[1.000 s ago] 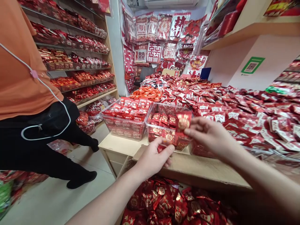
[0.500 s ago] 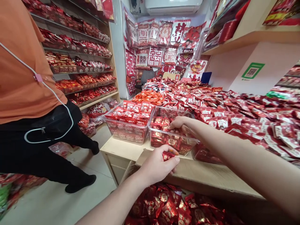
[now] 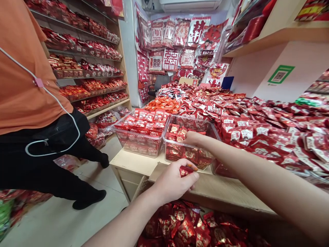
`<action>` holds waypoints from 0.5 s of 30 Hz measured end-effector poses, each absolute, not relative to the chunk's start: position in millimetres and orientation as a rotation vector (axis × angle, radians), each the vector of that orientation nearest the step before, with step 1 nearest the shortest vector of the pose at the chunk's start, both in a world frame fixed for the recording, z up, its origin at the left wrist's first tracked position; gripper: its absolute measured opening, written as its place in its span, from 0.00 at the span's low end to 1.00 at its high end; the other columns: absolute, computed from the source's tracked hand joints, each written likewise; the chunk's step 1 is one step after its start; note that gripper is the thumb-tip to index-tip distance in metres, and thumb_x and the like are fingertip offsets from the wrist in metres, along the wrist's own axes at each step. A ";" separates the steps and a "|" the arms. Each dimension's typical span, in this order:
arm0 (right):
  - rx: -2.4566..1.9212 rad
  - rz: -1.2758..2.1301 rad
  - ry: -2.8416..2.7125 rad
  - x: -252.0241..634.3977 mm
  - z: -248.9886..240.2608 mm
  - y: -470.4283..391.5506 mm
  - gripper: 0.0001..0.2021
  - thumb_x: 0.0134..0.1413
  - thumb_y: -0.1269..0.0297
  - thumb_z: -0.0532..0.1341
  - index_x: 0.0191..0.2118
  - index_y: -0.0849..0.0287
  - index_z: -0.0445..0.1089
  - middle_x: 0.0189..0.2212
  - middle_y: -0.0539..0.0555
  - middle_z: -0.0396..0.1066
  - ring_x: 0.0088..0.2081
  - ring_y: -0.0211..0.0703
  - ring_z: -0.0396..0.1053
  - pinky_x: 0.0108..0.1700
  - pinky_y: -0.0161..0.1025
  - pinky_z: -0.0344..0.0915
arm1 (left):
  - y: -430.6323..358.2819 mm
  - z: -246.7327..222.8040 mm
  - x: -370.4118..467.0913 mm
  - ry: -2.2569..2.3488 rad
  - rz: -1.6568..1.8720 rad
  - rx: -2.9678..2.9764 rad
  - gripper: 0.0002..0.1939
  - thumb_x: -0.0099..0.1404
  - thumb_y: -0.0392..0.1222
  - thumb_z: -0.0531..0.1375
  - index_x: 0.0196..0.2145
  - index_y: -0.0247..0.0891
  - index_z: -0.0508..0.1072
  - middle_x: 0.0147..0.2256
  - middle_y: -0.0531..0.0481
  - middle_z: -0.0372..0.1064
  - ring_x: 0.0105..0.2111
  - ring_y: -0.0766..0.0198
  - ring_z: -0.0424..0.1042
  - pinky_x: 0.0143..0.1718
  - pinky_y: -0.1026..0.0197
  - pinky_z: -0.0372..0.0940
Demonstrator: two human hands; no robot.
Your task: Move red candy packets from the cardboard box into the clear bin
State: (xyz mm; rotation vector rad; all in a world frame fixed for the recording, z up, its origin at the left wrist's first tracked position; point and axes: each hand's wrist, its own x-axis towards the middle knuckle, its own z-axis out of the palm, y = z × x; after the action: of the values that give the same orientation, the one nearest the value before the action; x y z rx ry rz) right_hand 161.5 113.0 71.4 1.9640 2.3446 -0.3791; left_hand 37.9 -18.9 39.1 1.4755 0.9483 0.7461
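1 open cardboard box with loose red packets stands nearest. Above it, the left hand has its grip closed around 1 red packet. Farther, the right hand is inside a clear tub on the worktop; its fingertips are hidden, so I cannot tell its grip. The step, I judge, is arranging the tub's packets; the next move seems to call for careful fingers, without disturbing neighbours. Behind lies a big heap of packets.
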 end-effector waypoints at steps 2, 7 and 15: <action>1.986 -0.357 2.364 160.4 71.1 113.4 0.15 0.40 0.62 0.59 0.34 0.69 0.70 0.31 0.65 0.70 0.33 0.50 0.67 0.30 0.38 0.60 | -19.0 39.7 37.9 0.945 0.746 1.472 0.13 0.56 0.45 0.54 0.37 0.36 0.64 0.20 0.53 0.64 0.21 0.69 0.65 0.23 0.67 0.60; 1.862 -0.483 2.568 162.2 65.6 113.9 0.13 0.44 0.60 0.57 0.35 0.61 0.70 0.31 0.54 0.71 0.32 0.39 0.66 0.31 0.31 0.59 | -20.1 40.3 37.5 0.947 0.742 1.478 0.13 0.56 0.45 0.54 0.37 0.35 0.64 0.20 0.52 0.64 0.21 0.69 0.65 0.23 0.67 0.60; 1.626 -0.768 2.724 167.5 62.3 113.9 0.12 0.41 0.59 0.60 0.31 0.61 0.73 0.24 0.49 0.70 0.28 0.34 0.64 0.28 0.29 0.57 | -21.1 44.2 37.3 0.959 0.739 1.463 0.12 0.55 0.44 0.55 0.36 0.35 0.64 0.20 0.53 0.64 0.21 0.69 0.65 0.24 0.67 0.60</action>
State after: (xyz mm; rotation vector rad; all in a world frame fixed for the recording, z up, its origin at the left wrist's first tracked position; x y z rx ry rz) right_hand 167.5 113.9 62.3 1.6263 2.7236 -0.7681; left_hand 37.3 -21.1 44.2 1.4627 0.9594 0.7393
